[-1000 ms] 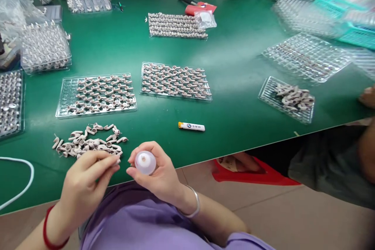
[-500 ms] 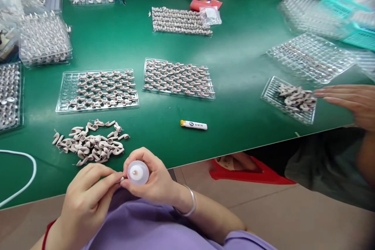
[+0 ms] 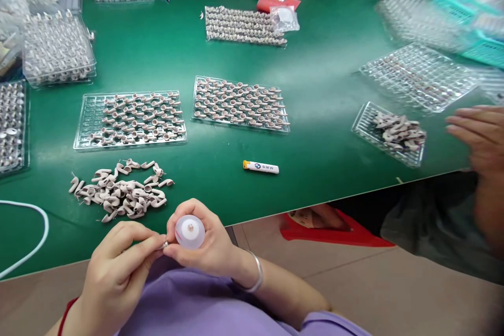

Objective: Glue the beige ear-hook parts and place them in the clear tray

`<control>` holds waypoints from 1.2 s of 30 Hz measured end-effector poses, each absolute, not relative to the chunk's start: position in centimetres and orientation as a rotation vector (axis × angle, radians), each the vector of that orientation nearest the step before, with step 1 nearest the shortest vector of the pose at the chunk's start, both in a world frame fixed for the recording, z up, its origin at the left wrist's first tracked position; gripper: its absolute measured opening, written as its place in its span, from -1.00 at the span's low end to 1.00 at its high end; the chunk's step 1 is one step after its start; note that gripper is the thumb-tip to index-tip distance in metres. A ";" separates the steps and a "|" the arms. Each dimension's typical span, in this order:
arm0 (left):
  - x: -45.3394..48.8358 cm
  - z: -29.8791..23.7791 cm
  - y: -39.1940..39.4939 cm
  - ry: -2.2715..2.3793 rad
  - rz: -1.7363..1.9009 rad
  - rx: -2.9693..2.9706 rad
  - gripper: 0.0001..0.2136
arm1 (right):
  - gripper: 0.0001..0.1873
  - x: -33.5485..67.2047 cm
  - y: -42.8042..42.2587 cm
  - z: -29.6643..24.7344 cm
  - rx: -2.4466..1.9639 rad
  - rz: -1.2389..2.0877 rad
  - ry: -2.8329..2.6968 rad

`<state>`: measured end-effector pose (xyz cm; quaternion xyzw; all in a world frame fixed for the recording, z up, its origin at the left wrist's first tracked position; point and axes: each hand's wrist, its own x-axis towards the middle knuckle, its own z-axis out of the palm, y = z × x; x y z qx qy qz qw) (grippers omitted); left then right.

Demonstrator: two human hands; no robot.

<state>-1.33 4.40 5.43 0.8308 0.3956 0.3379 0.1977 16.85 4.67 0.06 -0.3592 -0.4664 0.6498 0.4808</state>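
The round bottle (image 3: 189,232) is being clasped in the right hand (image 3: 214,252) at the six o'clock edge of the surface (image 3: 323,73); close at its eight o'clock, a tiny part (image 3: 165,244) is being pinched by the left hand (image 3: 118,268)

The tiny piece (image 3: 165,244) the left hand (image 3: 118,268) is pinching is looking too small to make out. The right hand (image 3: 210,249) is hiding most of the white bottle (image 3: 189,231), and the teal baskets (image 3: 486,50) are blurring out top right.
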 end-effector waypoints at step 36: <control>-4.0 1.8 2.8 1.515 0.823 2.467 -0.81 | -0.38 20.3 3.2 -1.3 -0.914 0.773 -1.900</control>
